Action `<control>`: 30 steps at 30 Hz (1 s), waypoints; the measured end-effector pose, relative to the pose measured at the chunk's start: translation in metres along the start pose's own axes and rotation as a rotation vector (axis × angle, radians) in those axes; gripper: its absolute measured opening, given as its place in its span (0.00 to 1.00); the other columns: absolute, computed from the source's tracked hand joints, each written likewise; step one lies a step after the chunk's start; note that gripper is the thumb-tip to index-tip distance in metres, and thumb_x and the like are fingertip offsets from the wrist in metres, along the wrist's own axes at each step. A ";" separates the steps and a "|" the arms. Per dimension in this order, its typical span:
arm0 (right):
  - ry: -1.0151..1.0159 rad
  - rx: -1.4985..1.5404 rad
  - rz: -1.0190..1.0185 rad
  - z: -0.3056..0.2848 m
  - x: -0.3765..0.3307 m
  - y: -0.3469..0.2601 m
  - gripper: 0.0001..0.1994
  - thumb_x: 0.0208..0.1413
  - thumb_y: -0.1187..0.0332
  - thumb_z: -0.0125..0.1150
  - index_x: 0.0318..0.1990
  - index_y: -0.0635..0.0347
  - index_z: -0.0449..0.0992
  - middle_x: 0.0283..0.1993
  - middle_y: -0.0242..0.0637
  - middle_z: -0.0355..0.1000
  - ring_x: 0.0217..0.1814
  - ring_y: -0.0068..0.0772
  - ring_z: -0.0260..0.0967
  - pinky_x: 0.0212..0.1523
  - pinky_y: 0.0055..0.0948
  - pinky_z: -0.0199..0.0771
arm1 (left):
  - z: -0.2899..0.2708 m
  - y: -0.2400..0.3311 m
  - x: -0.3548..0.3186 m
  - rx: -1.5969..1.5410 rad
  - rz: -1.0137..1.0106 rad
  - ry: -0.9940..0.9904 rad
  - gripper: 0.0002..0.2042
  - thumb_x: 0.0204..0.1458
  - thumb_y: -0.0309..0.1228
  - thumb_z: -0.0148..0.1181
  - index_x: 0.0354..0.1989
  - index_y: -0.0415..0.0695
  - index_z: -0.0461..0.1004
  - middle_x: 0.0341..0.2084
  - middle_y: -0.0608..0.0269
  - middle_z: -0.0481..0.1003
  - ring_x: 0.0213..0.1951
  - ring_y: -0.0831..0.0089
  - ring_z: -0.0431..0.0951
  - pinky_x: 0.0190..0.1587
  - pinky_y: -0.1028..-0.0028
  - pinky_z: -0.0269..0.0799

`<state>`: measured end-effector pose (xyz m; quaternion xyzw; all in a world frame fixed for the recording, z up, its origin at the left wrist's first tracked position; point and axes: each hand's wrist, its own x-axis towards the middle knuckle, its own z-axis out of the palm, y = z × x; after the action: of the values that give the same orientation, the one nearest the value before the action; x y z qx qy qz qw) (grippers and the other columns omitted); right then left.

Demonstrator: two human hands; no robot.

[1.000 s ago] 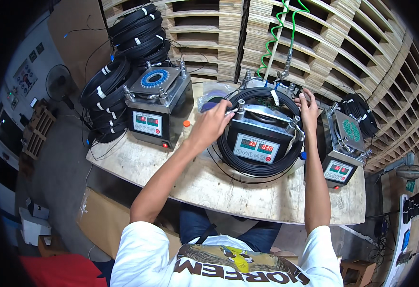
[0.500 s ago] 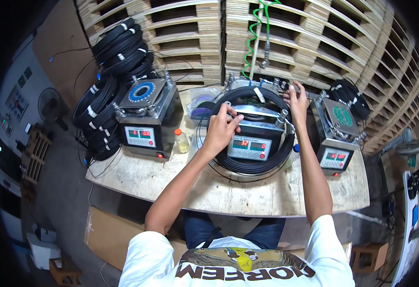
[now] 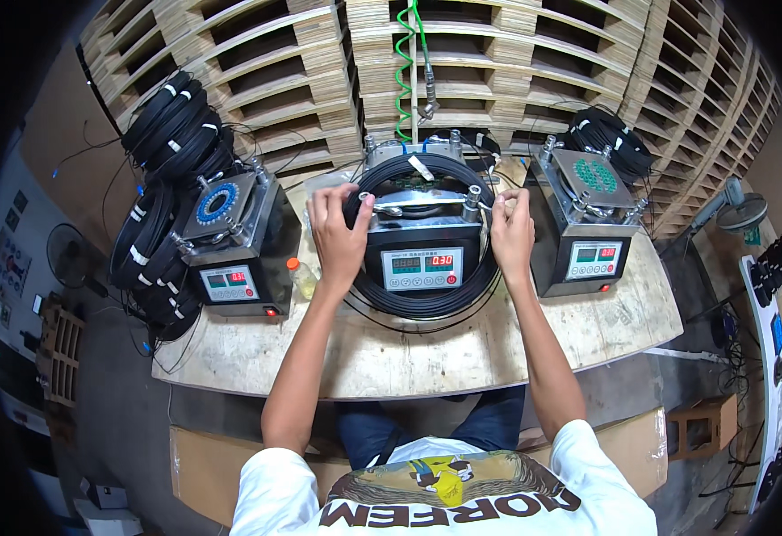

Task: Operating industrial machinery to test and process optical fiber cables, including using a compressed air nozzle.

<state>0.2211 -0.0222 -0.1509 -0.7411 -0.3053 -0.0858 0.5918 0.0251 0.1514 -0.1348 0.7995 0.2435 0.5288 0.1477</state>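
Note:
A large coil of black cable [image 3: 426, 308] with a white tag rings the middle metal test device [image 3: 423, 239], whose front panel is lit. My left hand [image 3: 337, 237] is closed around the coil's left side, its thumb beside the device's left corner knob [image 3: 366, 200]. At the coil's right side my right hand [image 3: 512, 237] is closed too, with bent fingers close to a metal clamp lever [image 3: 485, 207]; its fingertips are partly hidden. Between my hands, the device's top plate [image 3: 422, 204] lies partly behind the coil.
Similar devices stand left [image 3: 230, 241] and right [image 3: 580, 223], topped by rings of blue and green parts. Black cable coils [image 3: 172, 134] are piled at far left. A small orange-capped bottle [image 3: 301, 279] stands near my left forearm. Behind hang a green spiral hose [image 3: 403, 71] and wooden pallets [image 3: 534, 54].
My left hand has moved from the device's left clamp to the coil's left side. My right hand has drawn nearer and its fingers have closed in. The panel's lit digits differ. The view has shifted.

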 end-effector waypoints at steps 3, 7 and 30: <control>0.085 0.207 -0.136 0.006 -0.007 0.006 0.11 0.62 0.68 0.56 0.47 0.62 0.67 0.22 0.33 0.64 0.24 0.32 0.61 0.30 0.33 0.65 | 0.000 -0.014 0.000 0.012 0.063 -0.013 0.21 0.53 0.41 0.65 0.51 0.43 0.72 0.47 0.51 0.67 0.51 0.53 0.65 0.55 0.57 0.60; 0.123 0.058 -0.333 -0.004 -0.003 0.027 0.15 0.59 0.68 0.62 0.51 0.61 0.69 0.27 0.26 0.62 0.28 0.20 0.58 0.30 0.21 0.61 | 0.003 -0.025 -0.004 0.016 0.065 -0.065 0.24 0.52 0.44 0.65 0.53 0.45 0.72 0.51 0.49 0.63 0.54 0.51 0.63 0.58 0.57 0.59; -0.518 -0.262 -0.466 0.044 0.066 -0.080 0.12 0.56 0.62 0.65 0.31 0.61 0.75 0.21 0.44 0.72 0.26 0.47 0.72 0.30 0.44 0.71 | 0.015 -0.029 -0.010 -0.164 -0.050 -0.067 0.21 0.61 0.38 0.57 0.60 0.42 0.70 0.51 0.48 0.66 0.53 0.54 0.69 0.58 0.63 0.64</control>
<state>0.2189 0.0514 -0.0650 -0.7184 -0.5919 -0.0661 0.3595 0.0285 0.1707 -0.1634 0.7958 0.2141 0.5160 0.2336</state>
